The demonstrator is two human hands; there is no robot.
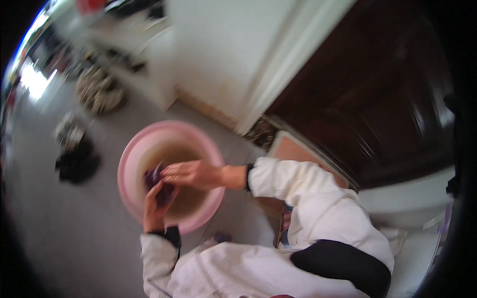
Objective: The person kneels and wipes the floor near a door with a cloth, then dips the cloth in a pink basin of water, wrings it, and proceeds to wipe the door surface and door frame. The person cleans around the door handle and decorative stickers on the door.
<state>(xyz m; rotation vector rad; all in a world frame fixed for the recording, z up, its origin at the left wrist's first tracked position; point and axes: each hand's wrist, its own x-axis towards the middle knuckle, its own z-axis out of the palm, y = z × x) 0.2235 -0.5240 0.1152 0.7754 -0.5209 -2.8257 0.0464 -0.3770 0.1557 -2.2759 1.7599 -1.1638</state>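
Observation:
A round pink plastic basin (130, 149) stands on the floor before me with cloudy brownish water (186, 151) in it. Over the water, my left hand (153, 203) grips a bunched dark purple cloth (152, 177) that looks wet. My right hand (195, 174) reaches in from the right side, its fingers close together and holding the same cloth from above. Motion blur hides the fingertips, and the lower part of the cloth is partly covered by both hands.
On the grey floor (111, 242) left of the basin lie a black pile (78, 162) and a grey-white pile (69, 130), perhaps cloth. A beige heap (98, 91) lies farther off. A white wall (227, 52), a dark brown door (365, 93) and a reddish mat (298, 149) are beyond and right.

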